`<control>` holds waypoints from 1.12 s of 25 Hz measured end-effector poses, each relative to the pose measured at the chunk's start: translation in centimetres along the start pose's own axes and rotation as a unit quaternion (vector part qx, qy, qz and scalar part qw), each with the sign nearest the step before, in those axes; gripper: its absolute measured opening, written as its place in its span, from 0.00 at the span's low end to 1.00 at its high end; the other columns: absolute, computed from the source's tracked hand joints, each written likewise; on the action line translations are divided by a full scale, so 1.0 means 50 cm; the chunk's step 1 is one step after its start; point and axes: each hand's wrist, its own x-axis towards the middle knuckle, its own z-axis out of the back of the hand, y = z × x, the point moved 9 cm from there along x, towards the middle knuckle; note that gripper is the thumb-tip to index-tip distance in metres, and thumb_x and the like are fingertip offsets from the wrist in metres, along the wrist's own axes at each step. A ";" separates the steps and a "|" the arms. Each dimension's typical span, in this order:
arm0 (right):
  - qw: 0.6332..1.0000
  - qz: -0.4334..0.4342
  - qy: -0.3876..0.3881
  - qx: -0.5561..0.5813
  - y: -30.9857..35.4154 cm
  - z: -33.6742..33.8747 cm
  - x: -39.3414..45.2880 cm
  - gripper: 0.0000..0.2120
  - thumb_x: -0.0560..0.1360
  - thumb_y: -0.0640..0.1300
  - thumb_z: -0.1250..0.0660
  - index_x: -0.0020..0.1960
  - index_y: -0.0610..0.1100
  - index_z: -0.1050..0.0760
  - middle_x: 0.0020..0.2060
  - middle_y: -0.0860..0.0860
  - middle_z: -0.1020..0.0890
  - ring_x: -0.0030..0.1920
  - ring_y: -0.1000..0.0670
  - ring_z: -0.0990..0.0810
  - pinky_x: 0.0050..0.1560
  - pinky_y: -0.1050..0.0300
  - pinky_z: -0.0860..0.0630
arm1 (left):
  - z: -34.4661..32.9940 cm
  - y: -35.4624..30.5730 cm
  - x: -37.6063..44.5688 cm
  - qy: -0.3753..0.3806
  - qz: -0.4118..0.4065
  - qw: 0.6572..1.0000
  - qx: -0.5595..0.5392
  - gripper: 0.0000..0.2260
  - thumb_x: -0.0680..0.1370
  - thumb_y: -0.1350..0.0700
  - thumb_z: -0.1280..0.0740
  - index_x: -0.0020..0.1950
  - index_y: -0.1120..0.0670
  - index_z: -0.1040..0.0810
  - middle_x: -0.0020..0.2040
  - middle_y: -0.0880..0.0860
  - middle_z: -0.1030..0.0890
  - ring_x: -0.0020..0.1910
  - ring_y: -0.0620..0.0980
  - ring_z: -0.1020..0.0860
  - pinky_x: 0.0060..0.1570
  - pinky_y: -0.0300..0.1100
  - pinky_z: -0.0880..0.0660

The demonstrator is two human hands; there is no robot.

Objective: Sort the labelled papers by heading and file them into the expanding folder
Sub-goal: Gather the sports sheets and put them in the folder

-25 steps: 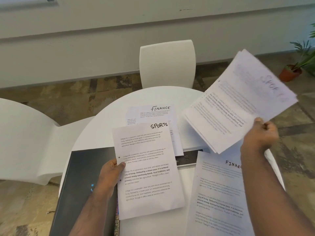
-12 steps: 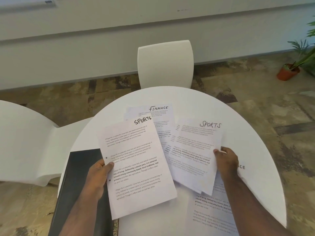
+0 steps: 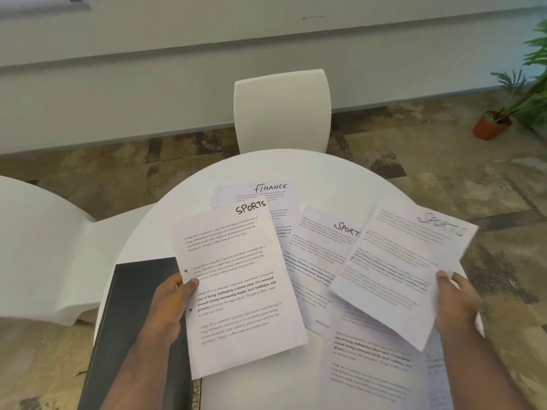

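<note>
Papers headed SPORTS sit pinched in each hand: left hand (image 3: 170, 303) centre frame, right hand (image 3: 455, 300) lower right, blurred.

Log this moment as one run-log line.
left hand: holds white SPORTS sheet | right hand: holds blurred SPORTS sheets | black expanding folder: closed

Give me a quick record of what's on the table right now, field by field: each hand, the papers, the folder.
left hand: grips a white printed sheet headed SPORTS by its left edge
right hand: holds a blurred white stack headed SPORTS, raised above the table
lying flat: another white sheet headed SPORTS, partly covered
far pile: white sheet headed FINANCE
near right: more printed white sheets, heading hidden
folder: black expanding folder, at the left of the round white table, under the left hand
</note>
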 end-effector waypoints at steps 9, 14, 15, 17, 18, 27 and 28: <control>0.990 0.119 0.074 -0.032 0.102 -0.049 -0.108 0.13 0.77 0.45 0.31 0.58 0.41 0.20 0.52 0.41 0.17 0.50 0.43 0.19 0.51 0.50 0.24 | -0.189 -0.052 -0.013 0.110 -0.021 0.993 0.021 0.08 0.81 0.60 0.35 0.57 0.55 0.18 0.55 0.57 0.15 0.55 0.61 0.17 0.60 0.66 0.25; 0.969 0.095 0.226 0.012 0.112 -0.180 -0.241 0.06 0.76 0.42 0.30 0.53 0.46 0.19 0.44 0.47 0.14 0.38 0.53 0.18 0.40 0.60 0.24 | -0.284 -0.047 -0.034 0.108 -0.037 0.993 0.012 0.07 0.79 0.62 0.33 0.54 0.55 0.17 0.53 0.55 0.14 0.55 0.59 0.17 0.58 0.59 0.22; 0.965 0.078 0.248 0.023 0.107 -0.197 -0.260 0.05 0.76 0.42 0.29 0.51 0.47 0.19 0.43 0.47 0.14 0.37 0.52 0.17 0.40 0.59 0.22 | -0.286 -0.042 -0.035 0.099 -0.035 0.994 0.006 0.07 0.78 0.62 0.32 0.54 0.55 0.18 0.52 0.55 0.14 0.54 0.59 0.16 0.57 0.58 0.21; 0.956 0.025 0.288 0.054 0.095 -0.226 -0.296 0.03 0.75 0.43 0.28 0.48 0.48 0.18 0.41 0.46 0.13 0.37 0.48 0.16 0.40 0.53 0.19 | -0.283 -0.030 -0.031 0.089 -0.030 0.996 -0.004 0.08 0.78 0.62 0.31 0.56 0.55 0.20 0.53 0.55 0.14 0.54 0.57 0.16 0.57 0.58 0.21; 0.951 0.003 0.303 0.066 0.089 -0.237 -0.308 0.03 0.74 0.44 0.28 0.47 0.49 0.17 0.41 0.45 0.12 0.37 0.46 0.15 0.41 0.49 0.19 | -0.277 -0.025 -0.029 0.087 -0.027 0.996 -0.010 0.10 0.77 0.62 0.30 0.57 0.55 0.21 0.54 0.55 0.14 0.53 0.56 0.16 0.57 0.58 0.21; 0.947 0.123 0.254 -0.151 0.083 -0.254 -0.267 0.12 0.78 0.53 0.35 0.58 0.49 0.22 0.56 0.47 0.16 0.51 0.47 0.17 0.47 0.54 0.24 | -0.221 0.072 -0.021 0.168 0.114 0.975 -0.094 0.14 0.79 0.66 0.35 0.64 0.61 0.24 0.60 0.64 0.18 0.56 0.66 0.18 0.49 0.61 0.20; 0.932 0.158 0.210 -0.251 0.080 -0.246 -0.246 0.18 0.77 0.55 0.33 0.63 0.48 0.26 0.60 0.46 0.19 0.56 0.46 0.20 0.52 0.52 0.25 | -0.210 0.068 -0.016 0.158 0.108 0.977 -0.099 0.14 0.79 0.66 0.35 0.65 0.61 0.24 0.60 0.64 0.18 0.56 0.66 0.18 0.48 0.61 0.19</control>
